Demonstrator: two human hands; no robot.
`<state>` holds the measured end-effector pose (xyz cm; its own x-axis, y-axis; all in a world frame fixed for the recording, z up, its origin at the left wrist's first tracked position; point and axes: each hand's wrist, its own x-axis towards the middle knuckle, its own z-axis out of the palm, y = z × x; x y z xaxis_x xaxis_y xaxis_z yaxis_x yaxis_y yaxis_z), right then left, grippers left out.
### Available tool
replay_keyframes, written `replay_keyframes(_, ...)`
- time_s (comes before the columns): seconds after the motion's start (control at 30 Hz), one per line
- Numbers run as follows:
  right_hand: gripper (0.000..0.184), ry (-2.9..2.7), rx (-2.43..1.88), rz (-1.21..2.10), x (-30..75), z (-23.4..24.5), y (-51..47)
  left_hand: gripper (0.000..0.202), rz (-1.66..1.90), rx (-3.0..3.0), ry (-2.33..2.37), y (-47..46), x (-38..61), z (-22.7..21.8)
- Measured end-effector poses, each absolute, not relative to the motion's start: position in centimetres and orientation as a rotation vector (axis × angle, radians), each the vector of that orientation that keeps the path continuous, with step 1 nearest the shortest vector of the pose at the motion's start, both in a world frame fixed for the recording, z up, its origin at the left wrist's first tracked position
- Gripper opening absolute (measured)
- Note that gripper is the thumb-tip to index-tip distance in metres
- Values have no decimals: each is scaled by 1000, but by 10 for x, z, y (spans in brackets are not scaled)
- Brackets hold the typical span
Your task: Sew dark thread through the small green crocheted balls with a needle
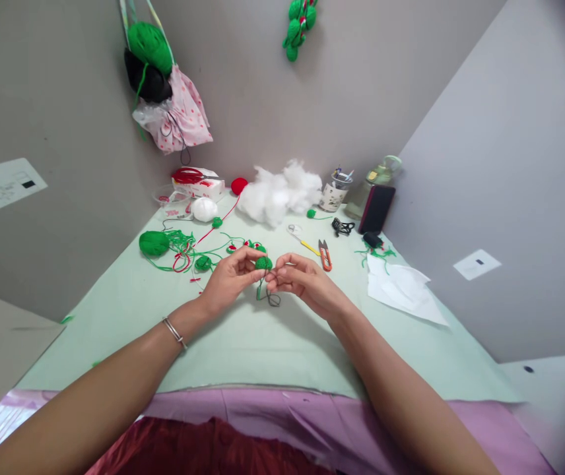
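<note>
Pinched in my left hand [230,277] is a small green crocheted ball [263,263], held between thumb and fingertips above the table. My right hand [307,280] is beside it, its fingertips closed on a dark thread [273,300] that hangs from the ball in a loose loop. Whether a needle is also between those fingertips is too small to make out. Just behind my left fingers lie more green crocheted pieces with red and white bits [249,245]. A dark green ball [203,264] rests left of my left hand.
Orange thread snips [325,256] and a yellow-handled tool [308,248] lie right of centre. White stuffing [280,194], a pen holder [335,191] and a phone [377,208] stand behind. Green yarn [154,243] sits left, white paper [401,287] right. Bags [188,112] hang on the wall.
</note>
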<state>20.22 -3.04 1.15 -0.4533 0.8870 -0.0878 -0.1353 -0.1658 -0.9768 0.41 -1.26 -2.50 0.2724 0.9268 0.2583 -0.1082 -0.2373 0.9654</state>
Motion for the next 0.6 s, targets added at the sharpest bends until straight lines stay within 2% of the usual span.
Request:
replay_keyframes(0.23,19,-1722,-1104,978,204,7,-27,33,1054,1477,847,-16,5,-24)
replay_keyframes(0.47,12,-1816,-1121,858,200,7,-31,27,1041,1643,834,-14,3,-24)
replay_keyframes(0.6,12,-1822,-1139,844,200,8,-31,31,993,1528,763,-14,3,-26)
